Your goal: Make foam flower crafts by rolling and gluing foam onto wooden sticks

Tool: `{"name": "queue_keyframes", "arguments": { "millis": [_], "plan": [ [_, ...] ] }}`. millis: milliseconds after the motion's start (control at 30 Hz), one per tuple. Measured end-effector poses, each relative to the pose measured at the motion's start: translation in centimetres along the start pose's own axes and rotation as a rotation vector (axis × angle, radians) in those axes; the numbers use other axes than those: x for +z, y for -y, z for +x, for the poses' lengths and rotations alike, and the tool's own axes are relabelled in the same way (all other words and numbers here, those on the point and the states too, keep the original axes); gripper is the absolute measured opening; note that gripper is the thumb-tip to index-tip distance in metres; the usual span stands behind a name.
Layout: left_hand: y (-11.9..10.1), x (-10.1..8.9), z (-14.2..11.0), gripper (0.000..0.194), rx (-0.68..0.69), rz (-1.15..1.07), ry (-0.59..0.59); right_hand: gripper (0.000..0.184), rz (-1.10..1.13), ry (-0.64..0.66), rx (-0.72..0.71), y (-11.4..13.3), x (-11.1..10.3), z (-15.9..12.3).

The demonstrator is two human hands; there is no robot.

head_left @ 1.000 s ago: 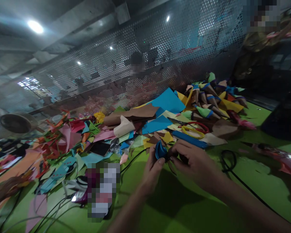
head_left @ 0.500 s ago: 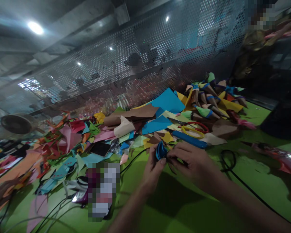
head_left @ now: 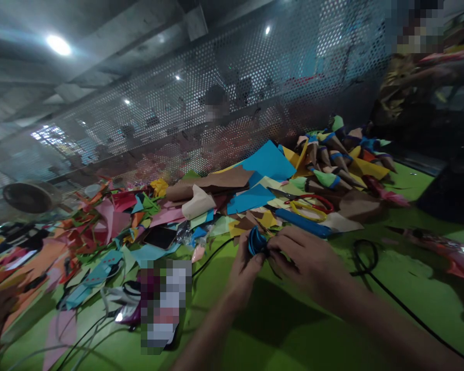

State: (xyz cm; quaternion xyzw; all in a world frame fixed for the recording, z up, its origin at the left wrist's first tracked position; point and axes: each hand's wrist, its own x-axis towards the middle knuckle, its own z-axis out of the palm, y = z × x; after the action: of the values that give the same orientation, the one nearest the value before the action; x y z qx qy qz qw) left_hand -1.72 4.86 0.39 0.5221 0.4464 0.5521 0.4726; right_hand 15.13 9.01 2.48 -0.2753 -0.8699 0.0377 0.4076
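Observation:
Between the fingers and thumb of my left hand (head_left: 244, 268) sits a small curled piece of blue paper (head_left: 257, 240), its layers bent round like petals. My right hand (head_left: 301, 255) pinches at the right side of this piece; its fingertips are pressed together there, and the exact spot they grip is dark and partly hidden. Both hands are just above the green table (head_left: 278, 345). Right behind them lie a blue stick-like tool (head_left: 303, 222) and scissors with yellow handles (head_left: 308, 211), beside a red-handled pair (head_left: 325, 203).
Paper scraps and sheets, including a large blue sheet (head_left: 268, 161), cover the table's back and left. Wrapped paper cones (head_left: 334, 157) pile up at back right. A phone (head_left: 160, 236), a black cable (head_left: 394, 296) and a fan (head_left: 29, 197) are around. A perforated screen (head_left: 158, 129) stands behind.
My hands hold nearly the same pose on the blue paper, with the right fingers shifted slightly. At the far left edge, another person's hand has moved a little.

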Motion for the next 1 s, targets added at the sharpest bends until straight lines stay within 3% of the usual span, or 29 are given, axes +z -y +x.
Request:
{"name": "queue_keyframes", "arguments": {
  "millis": [133, 367, 567, 700, 867, 1000],
  "plan": [
    [0.4, -0.1, 0.0, 0.045, 0.016, -0.005, -0.021, 0.012, 0.030, -0.033, -0.005, -0.1, 0.0, 0.0],
    [1.0, -0.1, 0.3, 0.050, -0.005, -0.064, -0.185, 0.012, 0.169, -0.081, 0.085, 0.2, -0.6, 0.1],
    [1.3, 0.0, 0.3, 0.044, 0.056, -0.185, -0.161, 0.016, 0.146, 0.013, 0.074, 0.3, -0.2, -0.1],
    [1.0, 0.0, 0.3, 0.046, 0.084, -0.175, -0.160, 0.017, 0.144, 0.006, 0.108, 0.3, -0.1, -0.2],
    [0.4, 0.0, 0.2, 0.042, 0.110, -0.084, -0.151, 0.019, 0.123, -0.037, 0.123, 0.2, 0.0, -0.3],
    [0.0, 0.1, 0.1, 0.042, 0.119, 0.000, -0.158, 0.019, 0.132, 0.013, 0.117, 0.2, 0.1, -0.3]
  ]
}}
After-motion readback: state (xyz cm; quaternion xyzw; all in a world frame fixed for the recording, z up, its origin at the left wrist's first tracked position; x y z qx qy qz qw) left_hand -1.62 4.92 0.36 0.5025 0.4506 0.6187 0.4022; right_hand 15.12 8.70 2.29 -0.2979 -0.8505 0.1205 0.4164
